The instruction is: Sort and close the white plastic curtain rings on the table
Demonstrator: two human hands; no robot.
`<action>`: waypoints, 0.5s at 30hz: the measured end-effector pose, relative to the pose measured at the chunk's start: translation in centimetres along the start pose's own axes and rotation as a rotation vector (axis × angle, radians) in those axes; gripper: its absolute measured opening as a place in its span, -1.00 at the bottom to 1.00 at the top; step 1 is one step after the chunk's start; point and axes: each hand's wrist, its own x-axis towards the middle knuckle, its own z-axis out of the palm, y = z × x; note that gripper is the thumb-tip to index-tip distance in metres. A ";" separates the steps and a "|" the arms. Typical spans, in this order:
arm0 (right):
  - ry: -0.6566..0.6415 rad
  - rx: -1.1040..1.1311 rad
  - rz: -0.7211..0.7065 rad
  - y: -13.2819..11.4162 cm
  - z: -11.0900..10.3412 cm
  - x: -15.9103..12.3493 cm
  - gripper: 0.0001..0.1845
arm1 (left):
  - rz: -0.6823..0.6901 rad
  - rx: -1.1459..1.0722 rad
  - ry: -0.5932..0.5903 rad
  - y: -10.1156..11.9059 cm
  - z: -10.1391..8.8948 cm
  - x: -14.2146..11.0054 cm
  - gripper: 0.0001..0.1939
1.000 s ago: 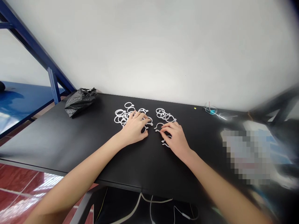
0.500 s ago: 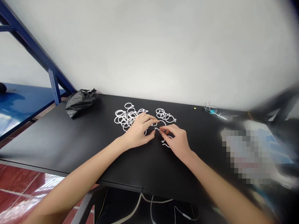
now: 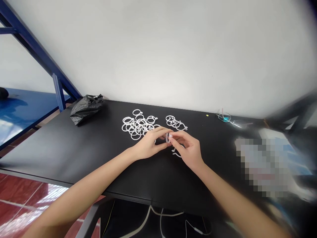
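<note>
Between my two hands, just above the table, a white plastic curtain ring [image 3: 167, 137] is held up on edge. My left hand [image 3: 151, 141] pinches it from the left, fingers and thumb closed on it. From the right, my right hand [image 3: 187, 147] grips the same ring with thumb and fingertips. A loose pile of white rings [image 3: 135, 133] lies behind and left of my left hand. A smaller group of rings [image 3: 175, 122] lies beyond my hands. One opened ring [image 3: 176, 153] rests below my right fingers, partly hidden by them.
The black table [image 3: 99, 158] stands against a white wall. On it are a black plastic bag [image 3: 86, 107] at the back left, eyeglasses [image 3: 225, 117] at the back right, and a clear plastic package [image 3: 267, 165], partly blurred, at the right. Cables [image 3: 148, 218] hang below the front edge.
The opened ring near my right fingers has been lifted off the table and turned on edge. My left hand has moved right and closed on it.
</note>
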 end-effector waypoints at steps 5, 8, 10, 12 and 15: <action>0.014 -0.117 -0.092 0.0 0.1 -0.1 -0.91 | 0.023 0.056 -0.013 -0.1 -0.2 -0.1 -0.65; 0.002 -0.137 -0.128 0.1 0.0 -0.1 -0.90 | 0.031 0.076 -0.013 -0.2 -0.2 -0.2 -0.64; 0.000 -0.141 -0.148 0.1 0.0 -0.1 -0.90 | 0.036 0.079 -0.015 -0.2 -0.3 -0.2 -0.64; 0.002 -0.150 -0.163 0.1 0.0 -0.1 -0.90 | 0.036 0.083 -0.021 -0.1 -0.3 -0.1 -0.64; 0.009 -0.171 -0.175 -0.1 0.0 -0.1 -0.88 | 0.016 0.100 -0.037 0.1 -0.4 -0.1 -0.67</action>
